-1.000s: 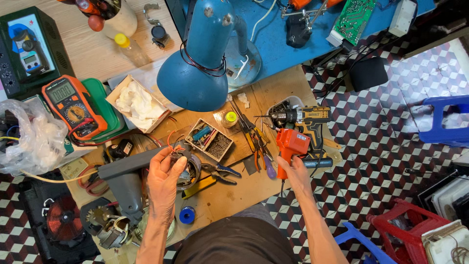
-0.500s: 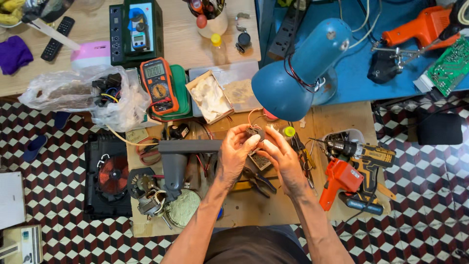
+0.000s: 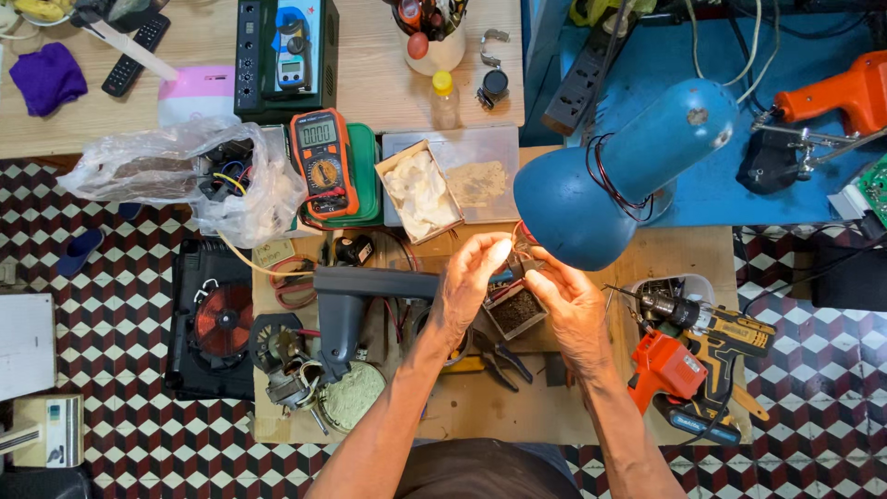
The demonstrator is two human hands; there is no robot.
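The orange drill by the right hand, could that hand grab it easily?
Probably yes. The orange drill lies uncovered on the board just beside the right hand, nothing between them, though that hand's fingers are busy with a small part now.

Orange multimeter [image 3: 321, 164], blue lamp [image 3: 617, 176] and cordless drill [image 3: 711, 334] crowd the bench.
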